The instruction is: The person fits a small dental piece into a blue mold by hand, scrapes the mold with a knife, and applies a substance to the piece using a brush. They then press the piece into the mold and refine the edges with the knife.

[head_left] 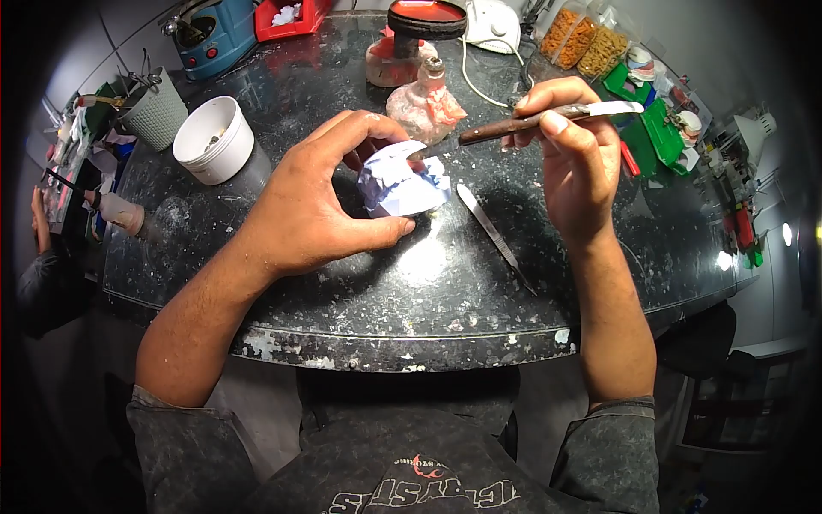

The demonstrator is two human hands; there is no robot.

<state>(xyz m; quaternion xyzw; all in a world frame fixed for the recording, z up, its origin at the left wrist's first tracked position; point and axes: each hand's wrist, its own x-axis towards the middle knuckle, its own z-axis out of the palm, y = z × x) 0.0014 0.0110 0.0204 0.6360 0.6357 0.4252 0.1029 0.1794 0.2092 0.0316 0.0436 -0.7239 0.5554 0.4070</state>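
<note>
The one camera sits on the wearer's head, looking forward and steeply down onto the bench (360, 295). It is close: the shirt (385, 463) fills the near middle, and beyond it the left hand (304, 201) and right hand (580, 176) show large. The wide view reaches a red bin (295, 32) at the far left and green bins (658, 133) at right, its corners darkened.
</note>
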